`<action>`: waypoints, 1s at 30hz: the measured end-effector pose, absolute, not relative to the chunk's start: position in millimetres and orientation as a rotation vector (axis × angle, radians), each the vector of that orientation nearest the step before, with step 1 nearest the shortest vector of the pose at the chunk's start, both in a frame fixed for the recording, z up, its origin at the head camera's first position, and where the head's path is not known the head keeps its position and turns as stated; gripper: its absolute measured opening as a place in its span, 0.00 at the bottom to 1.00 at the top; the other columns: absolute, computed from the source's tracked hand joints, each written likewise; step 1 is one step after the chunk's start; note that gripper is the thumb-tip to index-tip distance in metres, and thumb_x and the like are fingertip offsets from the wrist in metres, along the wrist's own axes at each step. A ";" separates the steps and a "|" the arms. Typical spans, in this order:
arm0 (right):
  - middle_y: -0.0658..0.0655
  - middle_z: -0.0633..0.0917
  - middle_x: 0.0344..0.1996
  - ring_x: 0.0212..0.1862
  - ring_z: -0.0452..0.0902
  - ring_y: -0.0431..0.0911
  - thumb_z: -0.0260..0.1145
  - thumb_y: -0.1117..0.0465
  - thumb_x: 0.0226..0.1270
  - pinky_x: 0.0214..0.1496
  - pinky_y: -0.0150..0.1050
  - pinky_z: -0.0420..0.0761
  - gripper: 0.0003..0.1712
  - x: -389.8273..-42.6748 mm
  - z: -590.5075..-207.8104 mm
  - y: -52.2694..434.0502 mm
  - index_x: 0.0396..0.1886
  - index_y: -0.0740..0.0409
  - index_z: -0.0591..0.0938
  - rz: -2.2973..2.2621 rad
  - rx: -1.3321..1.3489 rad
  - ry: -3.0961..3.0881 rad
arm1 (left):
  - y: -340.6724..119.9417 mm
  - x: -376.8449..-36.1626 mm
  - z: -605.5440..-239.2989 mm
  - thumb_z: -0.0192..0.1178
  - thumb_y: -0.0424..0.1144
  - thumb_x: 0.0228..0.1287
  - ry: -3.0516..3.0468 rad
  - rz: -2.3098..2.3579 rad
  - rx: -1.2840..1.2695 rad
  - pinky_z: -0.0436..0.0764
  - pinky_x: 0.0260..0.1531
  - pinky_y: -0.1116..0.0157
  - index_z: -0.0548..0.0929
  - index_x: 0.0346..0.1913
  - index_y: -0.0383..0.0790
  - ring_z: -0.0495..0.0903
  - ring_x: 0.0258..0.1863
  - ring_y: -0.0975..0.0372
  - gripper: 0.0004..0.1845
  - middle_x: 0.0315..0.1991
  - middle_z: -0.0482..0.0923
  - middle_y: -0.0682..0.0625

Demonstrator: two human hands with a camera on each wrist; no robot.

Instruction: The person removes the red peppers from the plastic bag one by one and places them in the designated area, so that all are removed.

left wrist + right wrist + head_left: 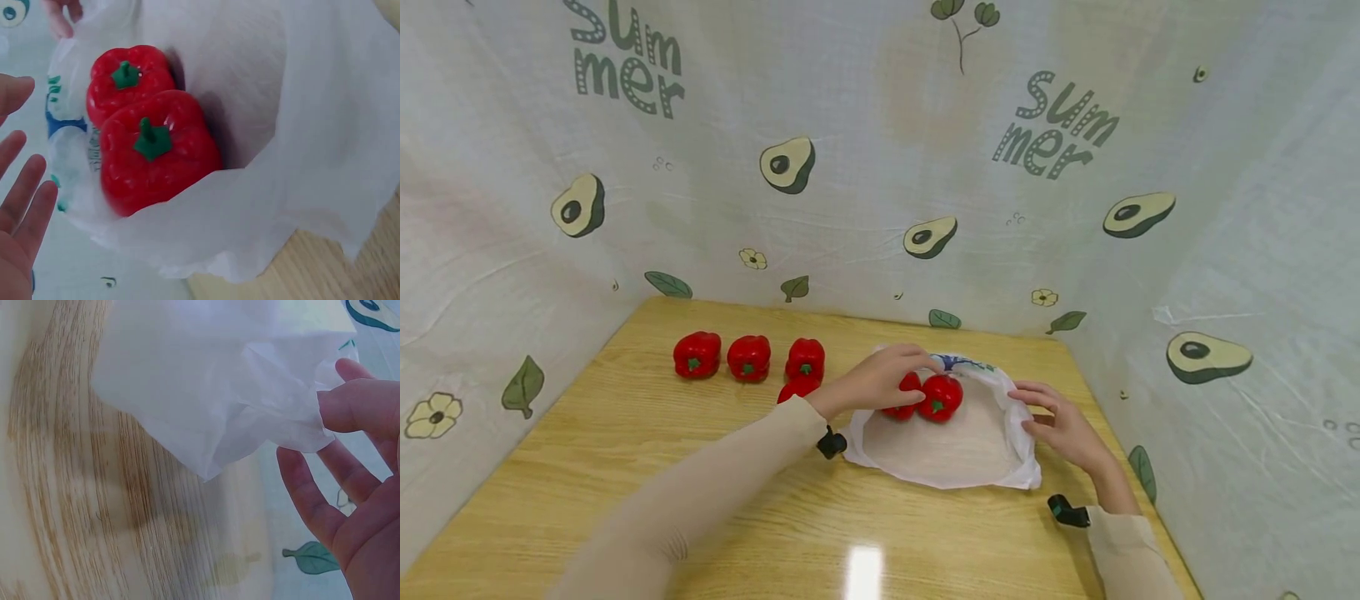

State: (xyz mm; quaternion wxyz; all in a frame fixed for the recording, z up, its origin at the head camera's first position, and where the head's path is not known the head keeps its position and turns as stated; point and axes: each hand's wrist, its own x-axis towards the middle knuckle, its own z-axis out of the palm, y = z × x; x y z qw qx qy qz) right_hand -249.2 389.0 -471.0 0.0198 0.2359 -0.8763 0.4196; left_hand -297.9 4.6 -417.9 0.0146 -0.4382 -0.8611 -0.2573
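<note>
Wooden table [625, 467]; avocado-print cloth backdrop [865, 167]; three red peppers [748, 357] in row, fourth [796, 388] just behind sleeve.

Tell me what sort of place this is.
Probably a small staged tabletop booth rather than a real kitchen: a wooden table is boxed in on three sides by a printed avocado "Summer" cloth, and glossy red peppers, likely toy ones, sit in a row beside a white bag.

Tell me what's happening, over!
Left hand open beside two peppers in the bag. Right hand pinches the bag's edge. Four more peppers wait on the table.
</note>
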 end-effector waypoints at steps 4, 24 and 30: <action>0.62 0.74 0.73 0.65 0.70 0.27 0.70 0.78 0.68 0.58 0.34 0.84 0.29 -249.5 -470.8 387.5 0.68 0.58 0.83 1.305 0.735 -2.719 | 16.5 -306.4 -428.0 0.70 0.41 0.72 -2.726 -0.786 -1.365 0.81 0.62 0.61 0.82 0.69 0.51 0.77 0.64 0.59 0.25 0.65 0.79 0.54; 0.60 0.74 0.74 0.66 0.70 0.28 0.69 0.78 0.68 0.60 0.41 0.85 0.29 -250.3 -471.7 385.2 0.68 0.60 0.83 1.303 0.707 -2.734 | 48.1 -314.3 -445.7 0.70 0.45 0.71 -2.807 -0.557 -1.313 0.83 0.58 0.61 0.79 0.72 0.55 0.79 0.59 0.60 0.28 0.62 0.79 0.54; 0.61 0.73 0.74 0.66 0.70 0.28 0.69 0.79 0.69 0.61 0.48 0.85 0.29 -251.0 -472.5 383.9 0.68 0.61 0.82 1.279 0.723 -2.741 | 50.0 -314.8 -446.3 0.69 0.45 0.71 -2.827 -0.534 -1.318 0.82 0.59 0.60 0.79 0.73 0.56 0.79 0.61 0.60 0.29 0.65 0.78 0.54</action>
